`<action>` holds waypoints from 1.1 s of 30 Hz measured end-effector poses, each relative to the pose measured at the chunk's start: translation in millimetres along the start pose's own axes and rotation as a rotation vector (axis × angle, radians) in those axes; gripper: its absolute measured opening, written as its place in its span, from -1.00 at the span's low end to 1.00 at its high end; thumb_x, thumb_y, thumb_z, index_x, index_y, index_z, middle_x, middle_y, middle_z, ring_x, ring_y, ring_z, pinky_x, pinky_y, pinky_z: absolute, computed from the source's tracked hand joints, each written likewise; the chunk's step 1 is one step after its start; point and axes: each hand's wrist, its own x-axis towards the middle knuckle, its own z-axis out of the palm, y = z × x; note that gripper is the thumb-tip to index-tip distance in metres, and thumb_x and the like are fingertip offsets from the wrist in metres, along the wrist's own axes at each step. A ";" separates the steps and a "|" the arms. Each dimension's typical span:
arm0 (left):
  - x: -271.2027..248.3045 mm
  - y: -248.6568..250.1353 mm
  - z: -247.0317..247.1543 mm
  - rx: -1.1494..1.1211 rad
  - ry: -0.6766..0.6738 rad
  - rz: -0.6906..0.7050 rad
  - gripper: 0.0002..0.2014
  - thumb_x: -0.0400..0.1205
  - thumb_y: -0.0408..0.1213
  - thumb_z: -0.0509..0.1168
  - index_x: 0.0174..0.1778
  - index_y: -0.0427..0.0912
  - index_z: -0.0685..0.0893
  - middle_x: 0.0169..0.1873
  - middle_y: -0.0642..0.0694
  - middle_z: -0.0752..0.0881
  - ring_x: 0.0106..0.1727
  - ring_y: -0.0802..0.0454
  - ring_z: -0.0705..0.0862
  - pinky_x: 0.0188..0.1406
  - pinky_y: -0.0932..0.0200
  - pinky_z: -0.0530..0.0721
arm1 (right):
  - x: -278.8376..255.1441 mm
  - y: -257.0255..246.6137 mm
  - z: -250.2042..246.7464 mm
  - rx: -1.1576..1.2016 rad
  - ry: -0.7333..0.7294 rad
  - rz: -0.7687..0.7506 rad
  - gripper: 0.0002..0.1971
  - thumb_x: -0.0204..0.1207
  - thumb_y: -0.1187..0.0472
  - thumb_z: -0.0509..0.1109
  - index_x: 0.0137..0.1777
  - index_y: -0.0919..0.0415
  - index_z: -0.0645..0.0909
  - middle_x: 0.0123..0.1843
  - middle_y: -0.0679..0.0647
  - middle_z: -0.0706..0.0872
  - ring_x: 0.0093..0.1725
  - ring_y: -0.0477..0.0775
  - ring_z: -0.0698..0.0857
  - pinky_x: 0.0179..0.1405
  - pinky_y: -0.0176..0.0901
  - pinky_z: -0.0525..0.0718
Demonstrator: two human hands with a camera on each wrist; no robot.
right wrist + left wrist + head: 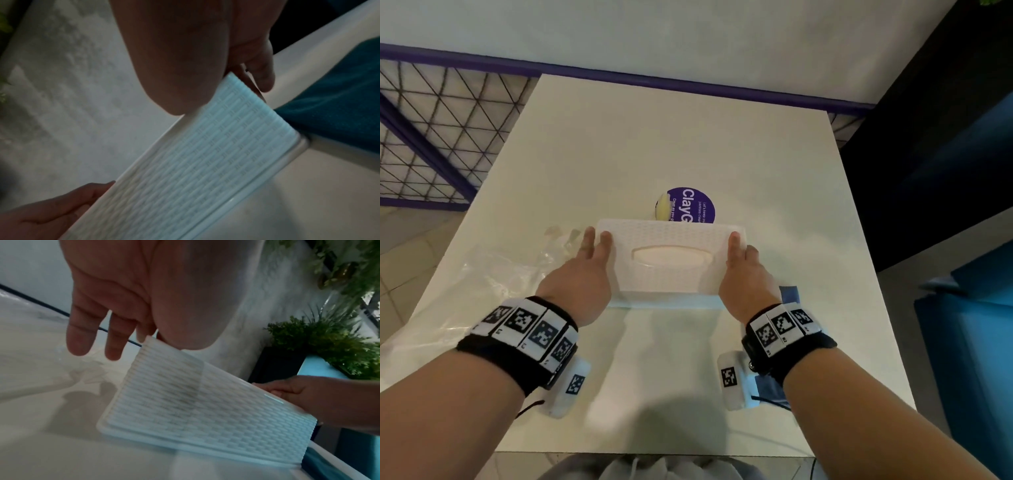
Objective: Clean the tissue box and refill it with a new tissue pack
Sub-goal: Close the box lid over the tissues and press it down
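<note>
A white tissue box (pixel 671 236) with a woven pattern and an oval slot on top stands on the white table (pixel 654 144). My left hand (pixel 597 246) holds its left end, thumb on the near upper edge and fingers against the end. My right hand (pixel 739 248) grips the right end, fingers wrapped round it. The left wrist view shows the box (pixel 205 410), my left hand (pixel 123 296) with two fingers reaching past the corner, and the right hand (pixel 304 395). The right wrist view shows the box (pixel 205 162), its base rim, the right hand (pixel 185 56) and the left hand (pixel 51 211).
Crumpled clear plastic wrap (pixel 493 274) lies left of the box. A blue cloth (pixel 789 294) lies by its right end. Behind it are a round purple sticker (pixel 697 205) and a small yellowish object (pixel 663 207). Blue seating (pixel 979 325) stands on the right, plants (pixel 318 340) beyond.
</note>
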 end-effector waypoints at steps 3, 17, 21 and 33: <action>8.5 -0.8 -4.6 0.065 0.000 0.045 -0.21 0.58 -0.58 -0.09 0.66 -0.09 -0.31 0.60 0.15 -0.47 0.68 -0.10 0.06 0.53 -0.11 0.33 | 6.4 -0.7 0.7 -0.017 0.002 -0.007 -0.30 0.63 0.29 0.01 0.67 0.23 -0.28 0.48 0.27 0.29 0.23 0.26 0.60 0.15 0.04 0.60; 9.7 11.2 -17.3 0.105 -0.035 0.016 -0.19 0.55 -0.62 -0.02 0.64 -0.23 -0.32 0.60 0.06 -0.50 0.08 -0.17 0.71 -0.15 -0.01 0.61 | 17.5 -58.9 5.2 0.253 0.173 -0.153 -0.65 0.61 -0.03 0.25 0.26 0.10 0.65 0.73 0.18 -0.07 0.70 0.25 -0.04 0.68 0.19 -0.07; 19.4 1.5 -11.2 0.097 -0.029 0.059 -0.19 0.54 -0.62 -0.03 0.62 -0.28 -0.35 0.60 -0.01 -0.50 0.36 -0.17 0.59 -0.18 0.05 0.56 | 25.9 -68.9 12.9 0.105 0.069 -0.100 -0.58 0.63 -0.01 0.07 0.40 0.01 0.56 0.72 0.21 -0.28 0.70 0.26 -0.28 0.64 0.24 -0.27; 20.3 0.3 -8.9 0.030 -0.038 0.058 -0.16 0.51 -0.64 0.00 0.62 -0.25 -0.34 0.59 0.03 -0.51 -0.13 -0.09 0.69 -0.25 0.04 0.63 | 31.1 -79.5 10.2 0.158 -0.006 -0.009 -0.64 0.56 -0.11 0.11 0.20 -0.18 0.67 0.73 0.07 -0.25 0.70 0.15 -0.29 0.63 0.26 -0.31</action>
